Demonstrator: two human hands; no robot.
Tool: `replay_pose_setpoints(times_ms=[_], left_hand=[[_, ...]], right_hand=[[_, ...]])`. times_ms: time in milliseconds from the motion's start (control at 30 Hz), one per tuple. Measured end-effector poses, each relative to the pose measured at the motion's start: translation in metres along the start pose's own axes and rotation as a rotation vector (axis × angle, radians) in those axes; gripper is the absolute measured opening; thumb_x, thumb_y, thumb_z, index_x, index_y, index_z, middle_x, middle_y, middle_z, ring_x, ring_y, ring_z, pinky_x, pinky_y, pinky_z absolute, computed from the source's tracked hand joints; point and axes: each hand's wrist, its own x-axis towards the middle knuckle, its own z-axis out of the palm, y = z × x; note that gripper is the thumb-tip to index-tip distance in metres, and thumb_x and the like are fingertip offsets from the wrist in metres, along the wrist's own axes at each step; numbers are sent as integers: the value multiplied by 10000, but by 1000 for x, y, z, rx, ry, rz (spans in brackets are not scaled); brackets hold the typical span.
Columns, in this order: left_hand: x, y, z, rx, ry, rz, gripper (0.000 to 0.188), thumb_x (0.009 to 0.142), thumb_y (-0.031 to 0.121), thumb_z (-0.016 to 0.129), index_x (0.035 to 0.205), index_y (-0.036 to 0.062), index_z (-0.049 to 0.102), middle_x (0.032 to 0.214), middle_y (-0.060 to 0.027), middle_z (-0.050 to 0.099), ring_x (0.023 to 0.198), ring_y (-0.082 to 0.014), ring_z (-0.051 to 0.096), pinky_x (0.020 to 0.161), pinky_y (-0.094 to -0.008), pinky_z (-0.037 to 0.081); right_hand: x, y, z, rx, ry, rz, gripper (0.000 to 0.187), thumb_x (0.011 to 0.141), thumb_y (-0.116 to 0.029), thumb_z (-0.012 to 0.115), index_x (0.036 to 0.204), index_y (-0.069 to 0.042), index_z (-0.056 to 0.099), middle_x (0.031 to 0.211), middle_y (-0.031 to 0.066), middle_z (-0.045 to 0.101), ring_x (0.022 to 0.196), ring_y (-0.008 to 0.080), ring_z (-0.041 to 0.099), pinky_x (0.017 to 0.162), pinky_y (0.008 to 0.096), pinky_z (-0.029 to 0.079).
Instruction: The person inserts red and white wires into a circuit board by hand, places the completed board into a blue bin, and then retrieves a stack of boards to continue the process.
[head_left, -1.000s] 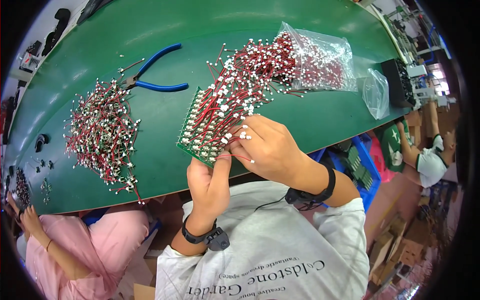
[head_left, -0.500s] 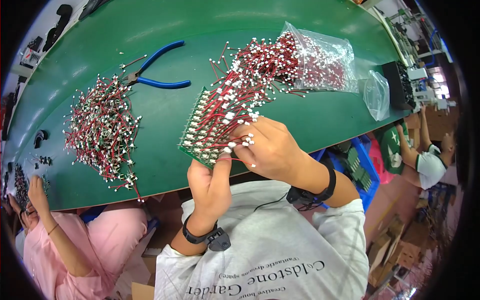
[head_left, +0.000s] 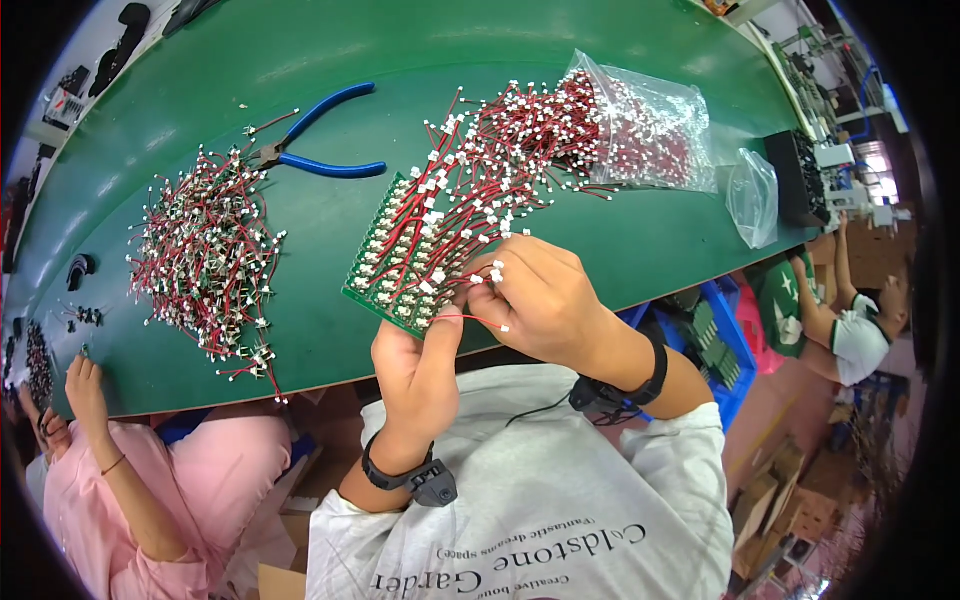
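Note:
In front of me, my left hand (head_left: 415, 372) grips the near corner of a green circuit board panel (head_left: 380, 275), thumb on top. Rows of white connectors cover the panel, and many red wire leads (head_left: 425, 215) with white plugs rise from them, leaning away to the right. My right hand (head_left: 552, 300) is closed at the panel's right edge, its fingers pinching red leads whose white plugs stick out by the knuckles. One thin red lead runs across from the left thumb to below the right hand. The right fingertips are partly hidden.
Behind the panel lies a heap of leads (head_left: 545, 125), spilling from a clear plastic bag (head_left: 655, 135). Blue-handled pliers (head_left: 335, 168) rest beside a pile of small wired boards (head_left: 205, 260) on the left. A black box (head_left: 795, 175) stands far right. A co-worker in pink (head_left: 130, 490) sits left.
The panel has tipped flatter and swung slightly left, so more of its connector face shows. The leads on it have shifted and spread. Both hands keep their grip in nearly the same place.

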Motion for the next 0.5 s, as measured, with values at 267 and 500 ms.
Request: replay_pose_setpoints(times_ms=[267,500], left_hand=[[1,6,2,167,-31,58,238,948,-11,536,1180,-43,583,1094,-66,657,945,-86,572,809,-241,458],[0,6,0,337,-38,64,228,929,-23,535,1150,-37,592,954,-18,623,769,-44,501,650,-213,421]], right_hand=[[3,-8,-9,-94,-134,-43,201,666,33,743,812,-1,610,805,90,613,663,249,589,559,347,494],[5,-7,-10,-40,-167,-22,215,652,3,758,819,-12,624,865,79,631,767,256,612,623,369,513]])
